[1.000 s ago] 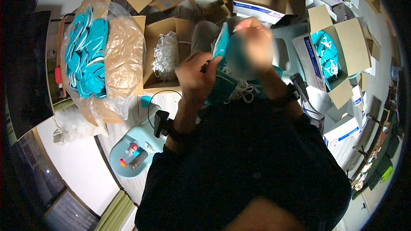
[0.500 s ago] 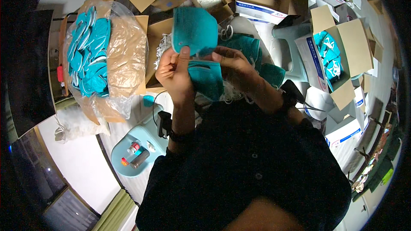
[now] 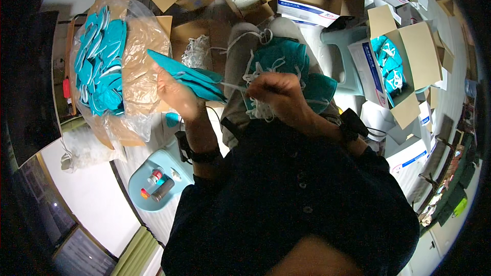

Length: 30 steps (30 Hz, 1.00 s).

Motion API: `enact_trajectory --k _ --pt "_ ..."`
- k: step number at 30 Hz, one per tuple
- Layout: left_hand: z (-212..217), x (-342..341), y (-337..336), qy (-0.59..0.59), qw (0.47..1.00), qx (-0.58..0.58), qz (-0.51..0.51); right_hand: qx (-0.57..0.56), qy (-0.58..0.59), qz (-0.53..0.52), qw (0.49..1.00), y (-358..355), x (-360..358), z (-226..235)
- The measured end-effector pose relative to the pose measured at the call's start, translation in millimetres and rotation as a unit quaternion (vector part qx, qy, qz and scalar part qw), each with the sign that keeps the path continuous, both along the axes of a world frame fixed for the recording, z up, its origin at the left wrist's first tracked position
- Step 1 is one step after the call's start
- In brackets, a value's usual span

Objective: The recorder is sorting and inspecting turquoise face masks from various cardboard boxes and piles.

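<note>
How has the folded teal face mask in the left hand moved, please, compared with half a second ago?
Yes. The folded teal face mask, in the left hand, has swung down and leftward, now edge-on toward the clear plastic bag of teal masks.

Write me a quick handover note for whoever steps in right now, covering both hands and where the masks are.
Left hand: shut on a folded teal mask, held out flat.
Right hand: shut on a white elastic string running to that mask.
Lap: pile of teal masks with loose strings.
Left side: clear plastic bag holding stacked teal masks.
Right side: open cardboard box with more masks.
Done: many masks stacked in the bag. Left: the lap pile.
</note>
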<state>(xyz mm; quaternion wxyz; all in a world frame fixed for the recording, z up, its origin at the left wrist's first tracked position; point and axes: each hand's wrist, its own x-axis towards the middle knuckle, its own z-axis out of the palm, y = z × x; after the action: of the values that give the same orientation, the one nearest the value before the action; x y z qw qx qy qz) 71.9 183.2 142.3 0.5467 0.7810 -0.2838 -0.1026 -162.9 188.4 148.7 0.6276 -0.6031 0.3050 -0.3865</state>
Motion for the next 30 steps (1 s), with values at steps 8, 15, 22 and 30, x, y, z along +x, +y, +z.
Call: enact_trajectory --k 8,15,22,30 --pt "7.8 74.0 2.5 0.127 0.973 -0.167 0.095 -0.091 0.08 0.059 0.991 22.0 -53.1 16.4" --pt "16.9 23.6 9.6 0.257 0.962 0.036 -0.081 -0.194 0.349 0.131 0.908 -4.2 -81.3 22.0" --pt "-5.2 -20.3 5.6 0.283 0.886 0.075 -0.36 -0.01 0.459 -0.194 0.867 -82.5 -92.4 -54.9" --pt "18.7 -76.7 8.9 -0.046 0.86 0.067 -0.503 -0.012 0.28 -0.239 0.93 -76.5 -64.9 0.4"
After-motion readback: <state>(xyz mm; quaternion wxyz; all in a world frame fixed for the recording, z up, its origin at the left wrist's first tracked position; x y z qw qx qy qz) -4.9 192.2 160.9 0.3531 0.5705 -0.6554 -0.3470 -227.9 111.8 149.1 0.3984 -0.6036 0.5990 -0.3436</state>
